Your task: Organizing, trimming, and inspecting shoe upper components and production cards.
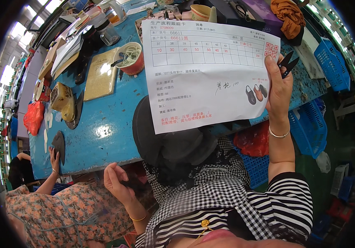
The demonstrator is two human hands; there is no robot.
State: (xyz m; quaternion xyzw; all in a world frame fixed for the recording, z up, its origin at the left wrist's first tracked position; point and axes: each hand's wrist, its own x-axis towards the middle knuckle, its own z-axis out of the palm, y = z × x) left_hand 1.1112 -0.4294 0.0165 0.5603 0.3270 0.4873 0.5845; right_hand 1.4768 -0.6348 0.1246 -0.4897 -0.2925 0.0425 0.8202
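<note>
My right hand (278, 89) grips a printed paper sheet (202, 97) by its right edge, and the sheet stands up in front of me. Black thread snips (288, 65) stick out from the same hand, behind the paper. Low at the table edge, my left hand (119, 182) is loosely curled, fingers apart from the thumb; nothing shows in it. Between my hands, black curved, sole-like pieces (185, 151) lie over my checked apron (223, 186). The paper hides part of them and the table behind.
On the blue table (107, 128) are a bowl of pale loops (131, 58), a golden-yellow booklet (101, 76) and a yellow shoe last (64, 99). At left, a co-worker's hand (54, 159) touches a dark sole-shaped piece (59, 144). Blue baskets (307, 128) stand at right.
</note>
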